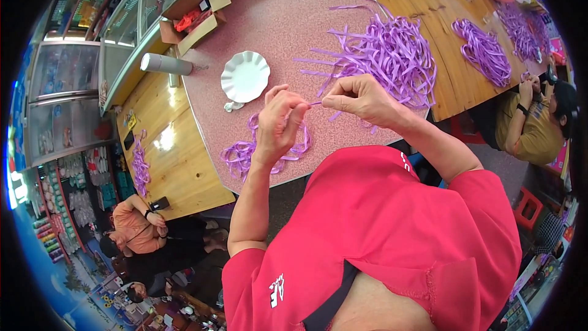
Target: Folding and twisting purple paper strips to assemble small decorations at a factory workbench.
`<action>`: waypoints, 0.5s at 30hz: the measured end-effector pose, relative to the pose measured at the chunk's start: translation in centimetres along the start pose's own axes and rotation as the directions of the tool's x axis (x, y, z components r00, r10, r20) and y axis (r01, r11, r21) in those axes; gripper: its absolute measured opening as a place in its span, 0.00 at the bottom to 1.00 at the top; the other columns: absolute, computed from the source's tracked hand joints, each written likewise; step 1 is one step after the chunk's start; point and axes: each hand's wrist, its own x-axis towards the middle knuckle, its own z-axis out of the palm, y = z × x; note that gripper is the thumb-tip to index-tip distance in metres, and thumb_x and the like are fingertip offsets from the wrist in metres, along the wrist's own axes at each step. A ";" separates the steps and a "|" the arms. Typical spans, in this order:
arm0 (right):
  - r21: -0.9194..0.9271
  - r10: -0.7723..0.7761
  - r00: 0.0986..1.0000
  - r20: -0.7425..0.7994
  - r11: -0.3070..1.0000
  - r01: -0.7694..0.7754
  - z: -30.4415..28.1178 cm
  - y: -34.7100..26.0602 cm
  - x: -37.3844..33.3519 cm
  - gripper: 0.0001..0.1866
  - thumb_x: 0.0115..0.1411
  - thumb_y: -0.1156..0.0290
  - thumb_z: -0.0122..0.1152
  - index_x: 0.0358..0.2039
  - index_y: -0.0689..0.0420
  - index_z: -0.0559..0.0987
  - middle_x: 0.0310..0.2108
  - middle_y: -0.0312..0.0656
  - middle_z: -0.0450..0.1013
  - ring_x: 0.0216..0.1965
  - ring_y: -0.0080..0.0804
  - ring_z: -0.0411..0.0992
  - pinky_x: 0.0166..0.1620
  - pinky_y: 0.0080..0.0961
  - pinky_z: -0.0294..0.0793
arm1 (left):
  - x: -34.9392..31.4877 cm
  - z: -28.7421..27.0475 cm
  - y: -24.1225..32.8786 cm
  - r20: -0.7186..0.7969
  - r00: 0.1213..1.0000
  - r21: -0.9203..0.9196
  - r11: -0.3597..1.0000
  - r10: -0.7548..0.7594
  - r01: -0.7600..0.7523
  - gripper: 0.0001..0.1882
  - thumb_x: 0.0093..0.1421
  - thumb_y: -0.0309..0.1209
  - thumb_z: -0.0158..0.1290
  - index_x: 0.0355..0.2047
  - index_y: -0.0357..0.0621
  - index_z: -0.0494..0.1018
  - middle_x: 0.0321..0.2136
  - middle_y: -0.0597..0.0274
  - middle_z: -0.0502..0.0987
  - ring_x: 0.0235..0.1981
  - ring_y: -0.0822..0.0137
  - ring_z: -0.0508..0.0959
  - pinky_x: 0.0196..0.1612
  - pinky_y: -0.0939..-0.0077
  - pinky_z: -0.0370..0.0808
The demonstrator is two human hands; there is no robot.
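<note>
A thin purple ribbon (pixel 315 103) runs between my two hands above the pink speckled table (pixel 282 18). My left hand (pixel 282 119) pinches one side of it between thumb and fingers. With thumb and forefinger, my right hand (pixel 358 99) grips the other side. Beyond the right hand lies a large heap of loose purple ribbons (pixel 392 52), some ends trailing left. Below and behind my left hand is a smaller bunch of purple ribbons (pixel 239 156), partly hidden by the wrist.
Past my left hand sit a white scalloped plate (pixel 245 76), a grey tumbler (pixel 165 64) and an open cardboard box (pixel 195 18) with red contents. Another ribbon bundle (pixel 482 52) lies on the right wooden table. One person (pixel 530 116) sits at right, another (pixel 138 224) at left.
</note>
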 end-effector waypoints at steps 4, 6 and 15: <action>0.006 0.024 0.999 -0.023 1.000 -0.024 -0.3 -0.4 -0.1 0.09 0.61 0.68 0.64 0.29 0.61 0.80 0.21 0.25 0.67 0.24 0.09 0.60 0.26 0.14 0.58 | -1.3 0.0 -0.3 0.079 0.973 -0.193 0.955 -0.215 0.227 0.08 0.66 0.32 0.50 0.39 0.41 0.74 0.30 0.61 0.77 0.35 0.66 0.77 0.55 0.59 0.67; 0.002 0.043 0.998 -0.038 0.999 -0.043 -1.4 -0.5 0.0 0.10 0.60 0.67 0.64 0.29 0.62 0.81 0.22 0.26 0.68 0.25 0.10 0.61 0.26 0.15 0.60 | -1.0 0.3 0.9 0.018 0.922 -0.416 0.836 -0.387 0.359 0.14 0.69 0.36 0.45 0.47 0.40 0.70 0.39 0.62 0.75 0.42 0.70 0.74 0.56 0.68 0.64; -0.003 0.005 0.999 -0.033 1.000 -0.005 -1.1 -0.4 -0.1 0.11 0.61 0.66 0.64 0.30 0.63 0.81 0.23 0.27 0.69 0.26 0.12 0.63 0.27 0.15 0.62 | 0.4 1.3 0.9 0.058 0.997 0.216 0.974 0.054 -0.066 0.08 0.60 0.32 0.55 0.35 0.44 0.70 0.32 0.61 0.75 0.40 0.61 0.75 0.57 0.56 0.62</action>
